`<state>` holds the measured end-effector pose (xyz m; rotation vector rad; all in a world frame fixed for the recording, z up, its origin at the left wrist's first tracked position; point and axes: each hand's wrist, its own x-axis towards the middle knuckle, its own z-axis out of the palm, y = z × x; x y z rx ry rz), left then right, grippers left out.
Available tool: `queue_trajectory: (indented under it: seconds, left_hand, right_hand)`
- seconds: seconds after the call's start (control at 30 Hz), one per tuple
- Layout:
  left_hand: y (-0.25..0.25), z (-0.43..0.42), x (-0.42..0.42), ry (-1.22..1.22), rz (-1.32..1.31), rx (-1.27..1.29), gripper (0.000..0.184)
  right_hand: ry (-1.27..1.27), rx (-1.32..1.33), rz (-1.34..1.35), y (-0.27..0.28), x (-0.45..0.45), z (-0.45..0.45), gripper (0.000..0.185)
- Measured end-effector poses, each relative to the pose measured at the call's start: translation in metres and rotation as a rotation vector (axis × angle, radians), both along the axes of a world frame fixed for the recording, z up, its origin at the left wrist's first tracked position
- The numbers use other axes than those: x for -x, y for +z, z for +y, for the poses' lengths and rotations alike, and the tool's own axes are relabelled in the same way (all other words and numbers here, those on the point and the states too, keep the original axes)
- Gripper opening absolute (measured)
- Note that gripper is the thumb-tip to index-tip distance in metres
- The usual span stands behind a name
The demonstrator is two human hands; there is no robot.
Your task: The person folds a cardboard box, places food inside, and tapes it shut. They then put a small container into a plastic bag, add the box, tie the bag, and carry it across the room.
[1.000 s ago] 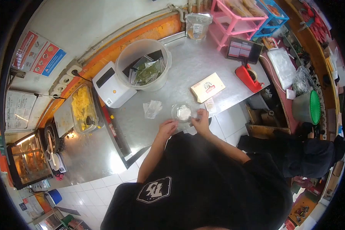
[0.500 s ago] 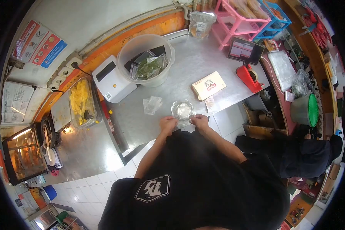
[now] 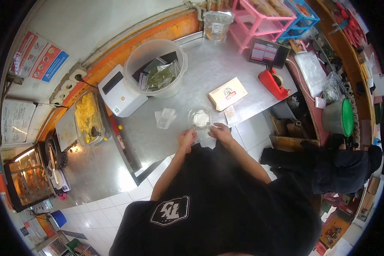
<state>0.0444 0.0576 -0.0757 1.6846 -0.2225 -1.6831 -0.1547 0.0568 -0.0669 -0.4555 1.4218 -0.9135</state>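
Both hands are at the near edge of the steel counter, one on each side of a clear round plastic container [image 3: 200, 118]. My left hand [image 3: 187, 138] is closed on the container's near left rim. On the other side, my right hand [image 3: 220, 132] pinches its near right rim. What lies inside the container, if anything, I cannot make out. A crumpled clear plastic bag [image 3: 165, 117] lies to the left of it. Beyond my right hand sits a cream printed cardboard box [image 3: 228, 94], with a small paper slip [image 3: 229, 114] by its near side.
A translucent tub [image 3: 181, 64] holding leafy packets stands behind, beside a white printer [image 3: 123, 96]. At the right are a red tape dispenser [image 3: 272, 84], a tablet [image 3: 269, 52] and pink racks [image 3: 264, 19]. A tray of yellow food [image 3: 87, 115] stands left. Someone in dark clothes [image 3: 341, 170] is at right.
The view has shifted slightly, so the counter things appear a little further left. Both hands stay at the container's near rim, with little other visible movement.
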Motion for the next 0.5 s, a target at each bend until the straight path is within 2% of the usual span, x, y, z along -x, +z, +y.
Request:
queue_trajectory:
  seconds: [0.1, 0.13, 0.23, 0.27, 0.33, 0.4, 0.43, 0.5]
  left_hand:
    - [-0.011, 0.015, 0.002, 0.062, 0.215, 0.036, 0.029]
    - [-0.023, 0.021, 0.001, 0.066, 0.29, 0.057, 0.031]
    - [-0.081, 0.019, -0.012, 0.023, 0.023, -0.026, 0.037]
    - [-0.087, 0.013, -0.015, 0.059, -0.058, 0.026, 0.04]
    - [-0.086, 0.001, -0.017, 0.14, -0.227, 0.129, 0.045]
    - [-0.076, -0.01, -0.013, 0.04, -0.297, 0.286, 0.053]
    - [-0.062, -0.017, -0.013, -0.01, -0.335, 0.363, 0.058]
    - [0.03, -0.036, 0.01, -0.102, -0.307, 0.256, 0.062]
  right_hand:
    - [0.231, 0.343, 0.592, 0.005, 0.038, 0.011, 0.022]
    - [0.233, 0.193, 0.678, 0.018, 0.047, 0.011, 0.029]
    - [-0.026, 0.272, 1.038, 0.01, 0.058, 0.006, 0.04]
    - [-0.04, 0.289, 1.15, 0.009, 0.055, 0.0, 0.047]
    - [0.017, 0.216, 1.194, 0.012, 0.055, -0.017, 0.053]
    - [0.068, 0.151, 1.283, 0.013, 0.053, -0.03, 0.058]
    - [0.056, 0.083, 1.162, 0.01, 0.056, -0.036, 0.058]
    - [0.037, -0.053, 0.921, -0.011, 0.07, -0.043, 0.058]
